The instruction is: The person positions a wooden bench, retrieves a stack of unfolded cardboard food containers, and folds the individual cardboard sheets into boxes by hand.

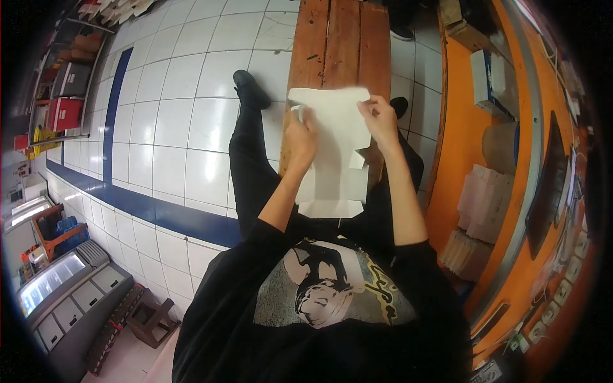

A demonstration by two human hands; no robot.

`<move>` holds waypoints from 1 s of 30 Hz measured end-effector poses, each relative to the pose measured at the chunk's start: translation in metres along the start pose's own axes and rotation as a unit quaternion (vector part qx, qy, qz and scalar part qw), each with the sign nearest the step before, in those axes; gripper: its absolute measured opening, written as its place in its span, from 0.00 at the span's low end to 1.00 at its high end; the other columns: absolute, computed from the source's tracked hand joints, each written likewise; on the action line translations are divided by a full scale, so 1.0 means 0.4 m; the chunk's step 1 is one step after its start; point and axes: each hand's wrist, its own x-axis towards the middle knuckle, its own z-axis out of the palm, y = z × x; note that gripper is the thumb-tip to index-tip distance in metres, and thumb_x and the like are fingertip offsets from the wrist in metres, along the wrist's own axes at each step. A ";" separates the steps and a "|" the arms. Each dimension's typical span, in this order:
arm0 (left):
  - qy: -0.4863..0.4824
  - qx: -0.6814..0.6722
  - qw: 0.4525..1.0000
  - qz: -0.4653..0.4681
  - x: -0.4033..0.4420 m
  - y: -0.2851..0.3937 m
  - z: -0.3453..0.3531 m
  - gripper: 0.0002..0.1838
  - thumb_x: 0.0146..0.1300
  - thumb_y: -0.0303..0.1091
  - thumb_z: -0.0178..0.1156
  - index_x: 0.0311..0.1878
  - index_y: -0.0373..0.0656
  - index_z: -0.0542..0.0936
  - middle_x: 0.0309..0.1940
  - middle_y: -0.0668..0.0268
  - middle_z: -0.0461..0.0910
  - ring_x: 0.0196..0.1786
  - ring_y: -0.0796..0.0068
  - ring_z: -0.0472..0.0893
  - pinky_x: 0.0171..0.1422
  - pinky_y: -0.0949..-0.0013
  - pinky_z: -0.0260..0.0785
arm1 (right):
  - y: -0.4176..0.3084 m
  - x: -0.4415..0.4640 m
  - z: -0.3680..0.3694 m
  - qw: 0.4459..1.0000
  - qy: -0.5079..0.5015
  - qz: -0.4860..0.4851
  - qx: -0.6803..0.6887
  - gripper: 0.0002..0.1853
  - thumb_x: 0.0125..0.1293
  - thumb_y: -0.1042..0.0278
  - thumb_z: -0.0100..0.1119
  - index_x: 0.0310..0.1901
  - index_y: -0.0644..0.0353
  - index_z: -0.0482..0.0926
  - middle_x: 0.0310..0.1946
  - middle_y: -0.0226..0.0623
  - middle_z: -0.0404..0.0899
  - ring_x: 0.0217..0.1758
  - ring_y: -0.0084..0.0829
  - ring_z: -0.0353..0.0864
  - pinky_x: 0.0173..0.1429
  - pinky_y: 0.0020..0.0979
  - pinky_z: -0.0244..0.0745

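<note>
Person sits astride a wooden bench [341,45], one black-clad leg down each side. A white cardboard blank [332,150] lies over the near part of the bench, long way running near to far, its near end close to the person's lap. Flaps show along its edges: one along the near end, a small notched one on the right side, one across the far end. Far edge slightly blurred.

Left hand [301,135]: at the far part of the blank's left edge, thumb and fingers together on the cardboard at a side flap. Right hand [381,121]: at the far right corner, thumb and forefinger pinched on the cardboard, other fingers curled. Both forearms bare below black sleeves.

Floor left of the bench: white tiles [185,83], crossed by a dark blue band [172,217]. A black shoe [250,90] rests on the tiles, left of the blank and well apart from it.

Right side: orange shelving [456,70] holding a blue-and-white box [490,83] toward the far end and pale cardboard pieces [486,203] nearer.

Far left: a rack with a red bin [66,113] just beside a grey bin [72,80]. Near left: a brown stool [150,319] beside a grey metal unit [76,297].
</note>
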 end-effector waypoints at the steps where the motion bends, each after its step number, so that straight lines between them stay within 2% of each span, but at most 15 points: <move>1: -0.033 -0.006 0.999 -0.011 0.003 0.003 -0.005 0.21 0.70 0.39 0.47 0.55 0.29 0.72 0.51 0.39 0.75 0.55 0.41 0.74 0.61 0.56 0.65 | 0.029 0.024 0.005 0.998 -0.009 0.061 0.029 0.14 0.57 0.66 0.68 0.40 0.65 0.78 0.28 0.38 0.82 0.30 0.27 0.81 0.35 0.27 0.73; 3: -0.062 -0.012 0.998 -0.022 0.020 -0.034 0.001 0.20 0.70 0.37 0.47 0.55 0.29 0.72 0.51 0.40 0.75 0.55 0.40 0.73 0.61 0.57 0.65 | 0.068 0.061 0.016 0.994 -0.035 0.084 0.068 0.12 0.57 0.68 0.67 0.39 0.65 0.79 0.27 0.36 0.82 0.30 0.24 0.80 0.34 0.25 0.72; 5: -0.048 0.032 0.991 0.118 0.050 -0.122 0.019 0.22 0.67 0.40 0.53 0.54 0.29 0.73 0.46 0.43 0.79 0.49 0.43 0.77 0.57 0.58 0.68 | 0.096 0.077 0.027 0.986 -0.060 0.113 0.103 0.10 0.57 0.69 0.67 0.37 0.65 0.79 0.27 0.34 0.82 0.29 0.22 0.80 0.33 0.23 0.71; 6: -0.048 0.032 0.992 0.116 0.079 -0.133 0.016 0.22 0.67 0.40 0.53 0.54 0.29 0.73 0.46 0.43 0.79 0.49 0.43 0.77 0.57 0.58 0.68 | 0.102 0.084 0.031 0.985 -0.073 0.112 0.113 0.08 0.58 0.70 0.66 0.37 0.65 0.80 0.26 0.33 0.82 0.29 0.20 0.79 0.33 0.23 0.70; 8: -0.151 -0.042 0.974 -0.165 0.138 -0.155 0.014 0.24 0.61 0.44 0.61 0.50 0.30 0.76 0.42 0.46 0.81 0.43 0.49 0.81 0.49 0.59 0.72 | 0.105 0.096 0.041 0.982 -0.088 0.113 0.122 0.07 0.59 0.72 0.65 0.36 0.64 0.80 0.26 0.31 0.82 0.28 0.19 0.79 0.32 0.22 0.70; 9: -0.152 -0.043 0.973 -0.168 0.155 -0.144 0.015 0.24 0.61 0.44 0.61 0.50 0.30 0.76 0.42 0.46 0.81 0.43 0.49 0.81 0.49 0.59 0.72 | 0.100 0.099 0.045 0.983 -0.101 0.115 0.105 0.07 0.58 0.72 0.66 0.34 0.65 0.79 0.26 0.31 0.82 0.27 0.18 0.77 0.32 0.21 0.69; 11: -0.060 -0.166 0.955 -0.240 0.182 -0.124 0.020 0.25 0.57 0.41 0.68 0.52 0.32 0.77 0.35 0.62 0.81 0.35 0.80 0.77 0.39 0.72 0.69 | 0.115 0.106 0.064 0.982 -0.116 0.118 0.086 0.07 0.58 0.73 0.67 0.33 0.65 0.78 0.26 0.31 0.81 0.26 0.17 0.76 0.31 0.20 0.69; 12: -0.060 -0.168 0.954 -0.241 0.188 -0.131 0.030 0.25 0.57 0.41 0.68 0.52 0.32 0.77 0.35 0.62 0.81 0.35 0.80 0.77 0.39 0.72 0.69 | 0.144 0.115 0.084 0.989 -0.098 0.100 0.042 0.08 0.57 0.72 0.67 0.32 0.64 0.78 0.25 0.32 0.81 0.25 0.17 0.75 0.31 0.21 0.69; 14: -0.049 0.002 0.992 -0.115 0.189 -0.152 0.046 0.22 0.57 0.40 0.68 0.47 0.31 0.80 0.27 0.62 0.81 0.28 0.77 0.77 0.33 0.71 0.69 | 0.164 0.122 0.102 0.993 -0.081 0.084 -0.004 0.08 0.56 0.72 0.68 0.31 0.64 0.78 0.24 0.32 0.80 0.24 0.18 0.75 0.30 0.22 0.70; 17: 0.014 0.068 0.998 -0.006 0.175 -0.179 0.074 0.21 0.57 0.39 0.67 0.46 0.30 0.80 0.21 0.59 0.79 0.24 0.73 0.78 0.30 0.68 0.68 | 0.115 0.108 0.125 0.985 -0.038 0.087 -0.143 0.13 0.48 0.66 0.70 0.30 0.65 0.78 0.23 0.42 0.82 0.24 0.32 0.80 0.28 0.31 0.71; 20: 0.002 0.037 0.999 -0.039 0.159 -0.099 0.047 0.20 0.57 0.37 0.66 0.47 0.30 0.80 0.22 0.53 0.79 0.23 0.66 0.79 0.31 0.66 0.69 | 0.058 0.082 0.178 0.947 -0.033 0.060 -0.313 0.08 0.52 0.70 0.63 0.32 0.65 0.79 0.27 0.45 0.82 0.31 0.37 0.83 0.39 0.36 0.74; 23: -0.033 0.055 0.997 -0.051 0.153 -0.055 0.028 0.19 0.61 0.34 0.61 0.49 0.29 0.77 0.21 0.50 0.79 0.25 0.54 0.80 0.32 0.60 0.70 | 0.064 0.062 0.261 0.834 0.055 -0.109 -0.538 0.05 0.57 0.75 0.54 0.33 0.63 0.80 0.31 0.42 0.80 0.40 0.39 0.79 0.54 0.45 0.64; 24: -0.034 0.055 0.997 -0.052 0.153 -0.072 0.038 0.19 0.61 0.34 0.61 0.49 0.29 0.77 0.21 0.50 0.79 0.25 0.54 0.80 0.32 0.60 0.70 | 0.053 0.055 0.280 0.834 0.054 -0.109 -0.538 0.05 0.57 0.75 0.54 0.33 0.63 0.80 0.31 0.42 0.80 0.40 0.39 0.79 0.54 0.45 0.64; 27: -0.007 0.080 0.997 0.003 0.150 -0.127 0.076 0.18 0.64 0.32 0.55 0.52 0.28 0.73 0.26 0.44 0.79 0.32 0.43 0.80 0.38 0.53 0.70 | 0.034 0.033 0.321 0.699 0.029 -0.189 -0.689 0.05 0.55 0.72 0.54 0.30 0.61 0.80 0.25 0.41 0.75 0.32 0.36 0.74 0.47 0.43 0.63; 30: 0.024 0.085 0.993 0.071 0.157 -0.171 0.097 0.18 0.66 0.31 0.51 0.54 0.27 0.69 0.32 0.39 0.79 0.39 0.38 0.79 0.44 0.48 0.69 | 0.042 0.036 0.332 0.686 -0.005 -0.191 -0.703 0.06 0.55 0.73 0.54 0.29 0.63 0.79 0.27 0.41 0.76 0.32 0.37 0.75 0.48 0.44 0.62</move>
